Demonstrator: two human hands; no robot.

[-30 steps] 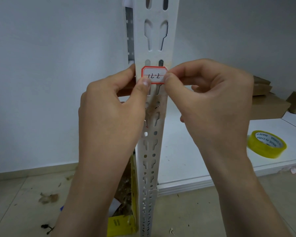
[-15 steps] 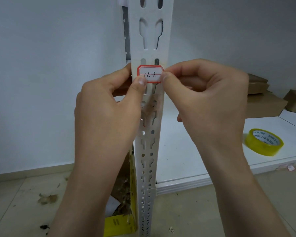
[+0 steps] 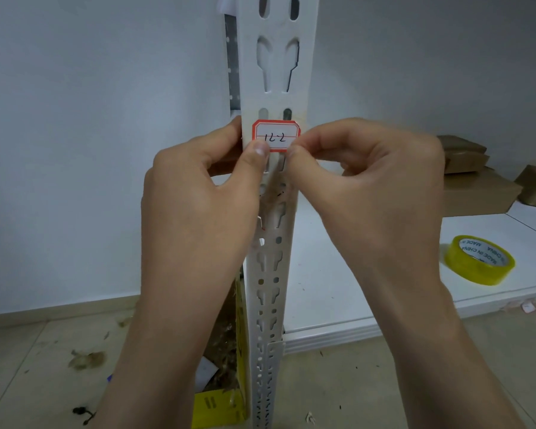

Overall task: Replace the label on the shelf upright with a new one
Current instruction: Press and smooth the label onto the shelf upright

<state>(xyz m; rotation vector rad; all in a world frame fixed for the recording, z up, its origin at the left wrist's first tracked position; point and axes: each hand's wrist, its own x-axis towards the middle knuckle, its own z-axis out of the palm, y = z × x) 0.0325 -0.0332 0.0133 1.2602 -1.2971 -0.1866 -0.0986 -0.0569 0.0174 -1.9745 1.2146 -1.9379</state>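
Both hands are up at the upright (image 3: 274,72) right now, pinching the label (image 3: 276,135) from either side. The left hand (image 3: 198,205) has its thumb on the label's lower left corner, with the fingers wrapped round behind the post — so it's clamped on label and post together. The right hand (image 3: 372,187) has thumb and forefinger closed together on the lower right corner. The label is red-bordered with handwritten digits, lying flat against the front of the upright just above both thumbs, partly over a pair of slots.

Just below the thumbs the post looks scuffed and brownish. Off to the right of the right hand there's a tape roll (image 3: 478,260) on the shelf (image 3: 369,305), and boxes (image 3: 477,187) further back. Under the left wrist — a yellow box (image 3: 220,404) on the floor with scraps in it.
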